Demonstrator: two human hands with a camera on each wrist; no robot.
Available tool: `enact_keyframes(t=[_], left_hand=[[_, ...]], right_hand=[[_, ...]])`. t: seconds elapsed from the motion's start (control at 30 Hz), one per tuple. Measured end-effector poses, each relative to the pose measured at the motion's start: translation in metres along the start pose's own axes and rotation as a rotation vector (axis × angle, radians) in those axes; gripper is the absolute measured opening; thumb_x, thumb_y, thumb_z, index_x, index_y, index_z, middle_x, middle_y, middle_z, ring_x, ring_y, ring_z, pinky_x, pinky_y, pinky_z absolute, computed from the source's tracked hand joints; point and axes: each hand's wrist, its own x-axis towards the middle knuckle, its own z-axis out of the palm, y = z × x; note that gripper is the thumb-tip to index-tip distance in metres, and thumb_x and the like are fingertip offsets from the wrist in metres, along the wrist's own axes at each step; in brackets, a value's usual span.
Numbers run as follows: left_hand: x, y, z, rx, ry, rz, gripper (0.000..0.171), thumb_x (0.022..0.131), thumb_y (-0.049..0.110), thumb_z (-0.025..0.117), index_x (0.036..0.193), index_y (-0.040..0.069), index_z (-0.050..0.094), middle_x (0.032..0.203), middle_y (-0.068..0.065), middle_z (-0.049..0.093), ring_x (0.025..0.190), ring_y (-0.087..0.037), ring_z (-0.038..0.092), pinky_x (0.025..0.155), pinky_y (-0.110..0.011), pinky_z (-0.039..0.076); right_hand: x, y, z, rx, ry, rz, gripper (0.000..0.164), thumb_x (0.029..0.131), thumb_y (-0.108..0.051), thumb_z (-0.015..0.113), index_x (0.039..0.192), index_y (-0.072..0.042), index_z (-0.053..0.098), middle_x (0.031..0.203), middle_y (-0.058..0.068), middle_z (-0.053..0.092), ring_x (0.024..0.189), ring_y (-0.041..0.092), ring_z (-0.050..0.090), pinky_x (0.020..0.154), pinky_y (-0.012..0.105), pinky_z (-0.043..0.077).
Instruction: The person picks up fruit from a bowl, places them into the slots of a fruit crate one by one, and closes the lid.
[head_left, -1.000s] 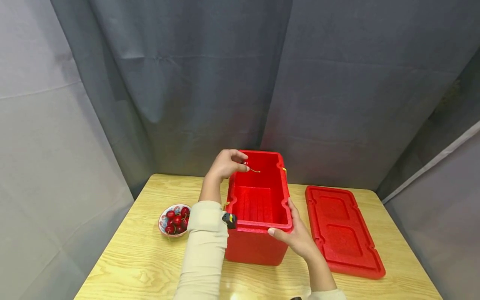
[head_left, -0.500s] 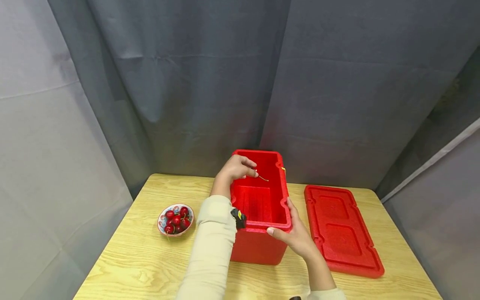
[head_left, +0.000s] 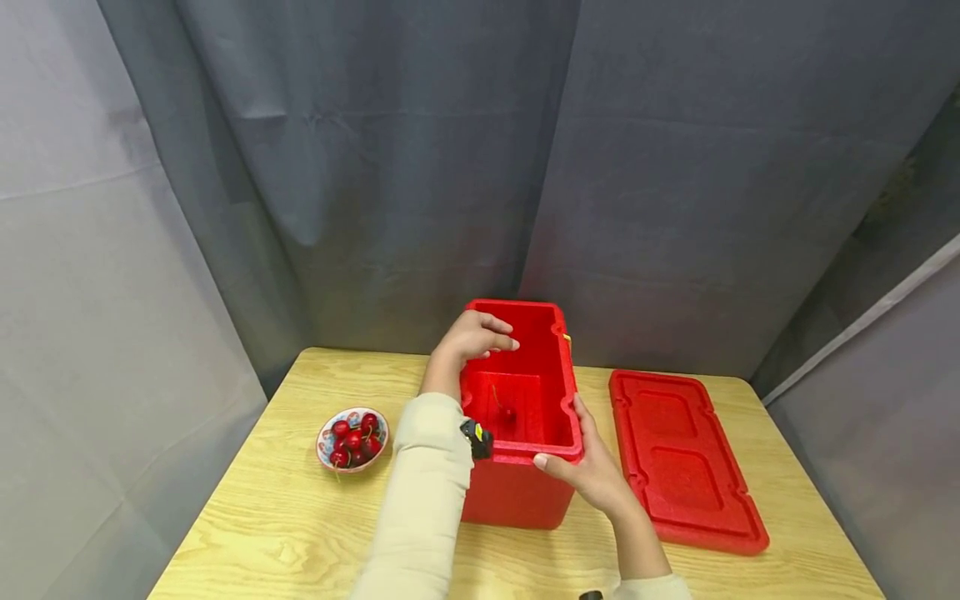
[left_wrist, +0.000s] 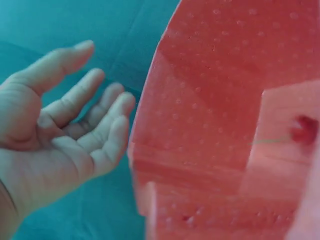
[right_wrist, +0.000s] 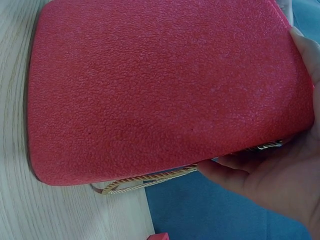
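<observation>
My left hand (head_left: 476,335) hovers over the open top of a red foam box (head_left: 517,496), its fingers loosely bent and holding nothing. Its palm and spread fingers show plainly in the left wrist view, beside the box wall. A single cherry (head_left: 507,413) with a green stem is inside the box near the floor; it looks blurred in the left wrist view. My right hand (head_left: 592,471) grips the box's near right corner, thumb on the rim and fingers along the side, by a twisted gold cord (right_wrist: 150,178).
To the left of the box, a small patterned bowl (head_left: 324,450) holds several cherries (head_left: 353,439). A red foam lid (head_left: 686,467) lies flat on the wooden table (head_left: 247,517) at the right. Grey curtains (head_left: 420,167) hang behind and at both sides.
My left hand has moved right and slightly down over the box and let go of the cherry, which has dropped inside. My right hand stays on the corner.
</observation>
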Motion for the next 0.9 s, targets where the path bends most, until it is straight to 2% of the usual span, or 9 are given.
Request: enact_keyframes(t=[0.13, 0.3, 0.5, 0.6, 0.7, 0.83, 0.9], left_hand=[[-0.007, 0.011, 0.003, 0.001, -0.013, 0.025, 0.031, 0.077, 0.019, 0.075, 0.105, 0.01, 0.068, 0.098, -0.002, 0.063, 0.085, -0.022, 0.059, 0.07, -0.031, 0.051], [-0.018, 0.023, 0.004, 0.021, -0.006, 0.076, 0.03, 0.078, 0.018, 0.075, 0.106, 0.011, 0.067, 0.099, -0.001, 0.063, 0.087, -0.022, 0.058, 0.07, -0.031, 0.051], [-0.045, 0.034, 0.006, 0.044, 0.01, 0.157, 0.035, 0.078, 0.018, 0.074, 0.111, 0.01, 0.064, 0.103, -0.002, 0.061, 0.091, -0.021, 0.057, 0.07, -0.033, 0.052], [-0.061, 0.031, 0.006, 0.065, 0.054, 0.203, 0.039, 0.079, 0.018, 0.073, 0.115, 0.009, 0.062, 0.106, -0.003, 0.061, 0.092, -0.02, 0.058, 0.071, -0.032, 0.052], [-0.079, 0.026, 0.009, 0.053, 0.133, 0.264, 0.037, 0.08, 0.017, 0.072, 0.115, 0.01, 0.062, 0.107, -0.004, 0.061, 0.091, -0.019, 0.058, 0.073, -0.031, 0.051], [-0.106, 0.014, 0.02, 0.03, 0.235, 0.389, 0.034, 0.081, 0.015, 0.071, 0.114, 0.009, 0.062, 0.107, -0.002, 0.061, 0.093, -0.019, 0.058, 0.078, -0.032, 0.049], [-0.119, 0.007, 0.027, 0.028, 0.261, 0.439, 0.035, 0.081, 0.014, 0.071, 0.114, 0.009, 0.062, 0.109, 0.0, 0.06, 0.094, -0.018, 0.057, 0.079, -0.033, 0.047]], right_hand=[[-0.001, -0.003, -0.001, 0.002, -0.004, 0.013, 0.105, 0.072, -0.023, 0.08, 0.149, -0.022, 0.008, 0.141, 0.009, 0.03, 0.121, 0.034, 0.038, 0.079, 0.04, 0.051], [-0.002, -0.003, -0.002, 0.029, -0.006, 0.03, 0.106, 0.072, -0.021, 0.08, 0.149, -0.022, 0.008, 0.142, 0.011, 0.029, 0.121, 0.035, 0.039, 0.079, 0.04, 0.051], [-0.002, 0.002, -0.003, 0.026, 0.012, 0.04, 0.106, 0.071, -0.022, 0.08, 0.149, -0.023, 0.008, 0.141, 0.009, 0.03, 0.12, 0.036, 0.04, 0.079, 0.041, 0.051], [-0.003, 0.002, -0.003, 0.023, 0.007, 0.033, 0.106, 0.071, -0.022, 0.08, 0.149, -0.022, 0.008, 0.141, 0.008, 0.031, 0.119, 0.036, 0.041, 0.079, 0.04, 0.051], [-0.004, 0.001, -0.002, 0.034, 0.003, 0.019, 0.105, 0.072, -0.02, 0.079, 0.149, -0.022, 0.007, 0.14, 0.008, 0.031, 0.118, 0.035, 0.042, 0.079, 0.04, 0.051], [-0.007, -0.003, -0.003, 0.034, 0.0, 0.019, 0.105, 0.073, -0.02, 0.078, 0.149, -0.022, 0.006, 0.142, 0.01, 0.03, 0.118, 0.035, 0.042, 0.081, 0.04, 0.05], [-0.007, -0.004, -0.003, 0.03, 0.0, 0.024, 0.104, 0.074, -0.021, 0.078, 0.149, -0.023, 0.005, 0.143, 0.011, 0.029, 0.119, 0.035, 0.042, 0.082, 0.041, 0.049]])
